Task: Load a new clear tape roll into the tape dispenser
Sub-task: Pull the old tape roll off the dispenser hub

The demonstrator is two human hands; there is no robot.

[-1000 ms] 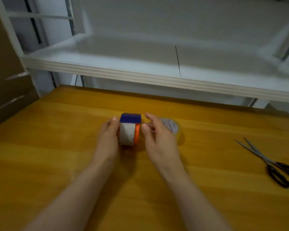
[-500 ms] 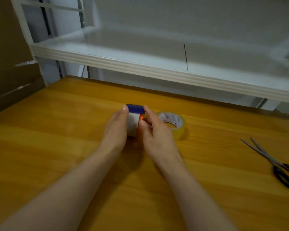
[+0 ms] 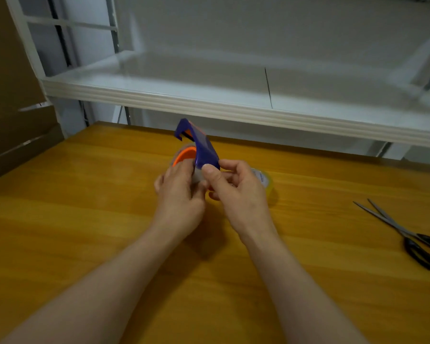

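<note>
Likely step: freeing the hub [image 3: 185, 153] of the dispenser [image 3: 204, 147]. Best done with one hand bracing the blue body and the other pulling straight off the hub, no twist. Right hand [image 3: 238, 192]: thumb and forefinger pinch the body's lower end. Left hand [image 3: 179, 192]: fingers curl round the hub side. New roll [image 3: 267, 181] lies just behind the right fingers

Wood table [image 3: 85, 219], white shelf [image 3: 209, 105] behind.
</note>
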